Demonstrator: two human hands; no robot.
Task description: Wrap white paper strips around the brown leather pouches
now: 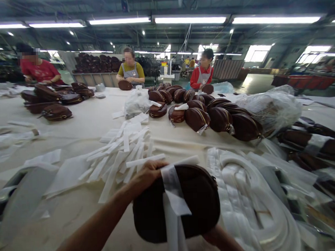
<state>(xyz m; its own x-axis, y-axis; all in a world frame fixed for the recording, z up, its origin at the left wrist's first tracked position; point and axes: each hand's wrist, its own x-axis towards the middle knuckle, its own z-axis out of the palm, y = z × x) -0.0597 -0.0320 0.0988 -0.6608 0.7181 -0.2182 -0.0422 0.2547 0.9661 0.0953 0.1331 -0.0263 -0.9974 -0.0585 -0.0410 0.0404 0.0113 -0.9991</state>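
Your left hand (151, 172) grasps the oval brown bag (201, 201) by its upper-left rim, long axis crosswise, toward the worktop (92, 123)'s near edge. Your right hand (213, 234), lower right, is partly hidden; its grip cannot be determined.

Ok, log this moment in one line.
left hand: dark bag, upper edge | right hand: lower edge, partly hidden | white strips: on bag | loose strips: beyond left hand

Dark brown bag (200, 198); white strips (173, 184); checked apron (130, 71)
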